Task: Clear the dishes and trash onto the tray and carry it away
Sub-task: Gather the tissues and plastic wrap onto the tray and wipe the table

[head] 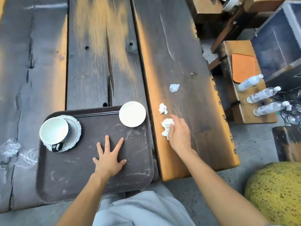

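A dark brown tray (78,180) lies on the wooden table's near edge. At the tray's far left a white cup with a dark handle (54,133) stands on a ruffled white saucer (75,130). A small white plate (132,114) sits at the far right corner. My left hand (109,158) presses flat on the tray, fingers spread. To the right, on the table plank, my right hand (178,133) closes on a crumpled white tissue (166,126). Two more tissue balls lie beyond it, one close (163,108) and one farther (174,87).
The table's right edge (228,128) drops to a concrete floor. A wooden bench (254,101) at the right holds three plastic water bottles (263,95) and an orange pad (243,67). A yellow speckled cushion (276,193) sits near right. Dark boxes stand at the far right.
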{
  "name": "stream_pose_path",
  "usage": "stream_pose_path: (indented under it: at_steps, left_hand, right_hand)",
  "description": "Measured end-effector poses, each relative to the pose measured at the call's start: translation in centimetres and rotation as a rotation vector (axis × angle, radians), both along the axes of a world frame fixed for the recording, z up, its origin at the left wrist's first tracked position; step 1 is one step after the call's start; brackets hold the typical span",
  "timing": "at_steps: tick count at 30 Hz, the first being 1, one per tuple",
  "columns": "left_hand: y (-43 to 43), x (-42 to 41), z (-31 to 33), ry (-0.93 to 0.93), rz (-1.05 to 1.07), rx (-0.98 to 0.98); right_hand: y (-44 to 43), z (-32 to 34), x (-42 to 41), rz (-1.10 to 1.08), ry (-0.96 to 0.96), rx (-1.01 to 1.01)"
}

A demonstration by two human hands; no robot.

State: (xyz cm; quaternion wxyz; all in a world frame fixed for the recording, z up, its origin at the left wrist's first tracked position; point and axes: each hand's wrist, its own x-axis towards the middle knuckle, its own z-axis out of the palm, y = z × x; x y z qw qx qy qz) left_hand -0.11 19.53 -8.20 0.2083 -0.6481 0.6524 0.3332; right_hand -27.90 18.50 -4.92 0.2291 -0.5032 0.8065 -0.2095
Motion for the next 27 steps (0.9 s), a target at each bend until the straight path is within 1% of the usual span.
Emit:
stream_pose_path:
  at_steps: [4,7,9,12,14,15,17,19,20,21,23,25,27]
  left_hand:
    - [-0.2,-0.3,0.2,0.007,0.022,0.010]
    - [-0.3,-0.4,0.3,0.011,0.050,0.023]
    - [-0.2,-0.4,0.2,0.008,0.055,0.018]
    - [-0.4,-0.5,0.1,0.008,0.070,0.019]
    - [-0.5,-0.5,0.1,0.011,0.080,0.022]
    - [-0.4,-0.6,0.0,0.008,0.079,0.022]
    - [-0.5,-0.7,0.0,-0.003,0.077,0.026]
    - [-0.5,-0.7,0.1,-0.009,0.075,0.031]
    - [-0.5,-0.7,0.1,-0.008,0.074,0.034]
    - [-0.6,-0.7,0.1,-0.007,0.076,0.036]
    - [-0.6,-0.7,0.0,-0.005,0.077,0.032]
    - [-0.6,-0.6,0.1,-0.004,0.074,0.031]
    - [-0.7,-0.4,0.0,-0.002,0.072,0.029]
  right_hand:
    - [-0.5,-2.6,0.3,0.188,0.076,0.168]
    - [0.4,-3.5,0.3,0.227,0.078,0.251]
    - [1.3,-3.8,-0.2,0.256,0.068,0.273]
    - [2.2,-4.1,-1.1,0.306,0.034,0.234]
    - [1.3,-3.5,-1.8,0.254,-0.024,0.205]
    - [0.3,-3.1,-2.0,0.213,-0.039,0.173]
    - [-2.7,-2.3,-2.2,0.136,-0.050,0.048]
    - [-5.8,-1.9,-2.1,0.115,-0.028,-0.053]
    - [-7.4,-1.9,-2.1,0.125,-0.017,-0.067]
    - [-8.7,-2.2,-2.2,0.142,-0.008,-0.049]
    - [-10.7,-3.0,-2.3,0.201,0.009,0.061]
    - [-11.1,-4.0,-2.2,0.339,0.116,0.139]
    - [-10.3,-4.8,-2.2,0.391,0.148,0.174]
